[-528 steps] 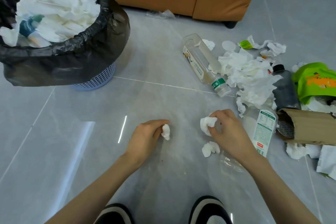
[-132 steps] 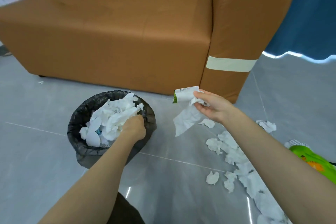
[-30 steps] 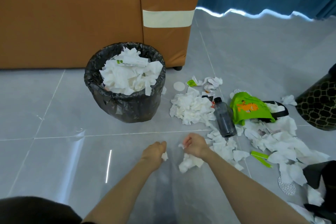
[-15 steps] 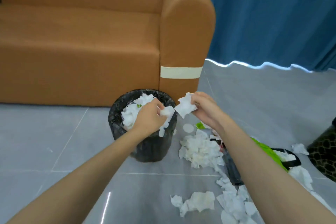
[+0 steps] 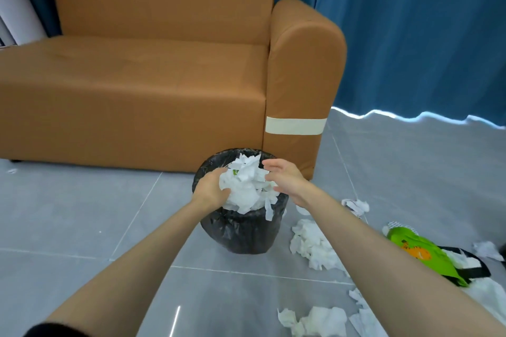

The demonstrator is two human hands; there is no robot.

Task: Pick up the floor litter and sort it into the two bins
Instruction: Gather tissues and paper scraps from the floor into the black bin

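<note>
Where grey tile floor meets orange sofa, bin brims with tissue.

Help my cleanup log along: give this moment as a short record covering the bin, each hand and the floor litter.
bin: black-lined bin, in front of the sofa arm
contents: tissue heap piled above the rim
left hand: fingers curled round the heap's left side
right hand: fingers spread beside the heap, holding nothing
floor litter: tissue pile right of the bin; green pouch farther right; crumpled tissues nearer the person
second bin: not in view
</note>
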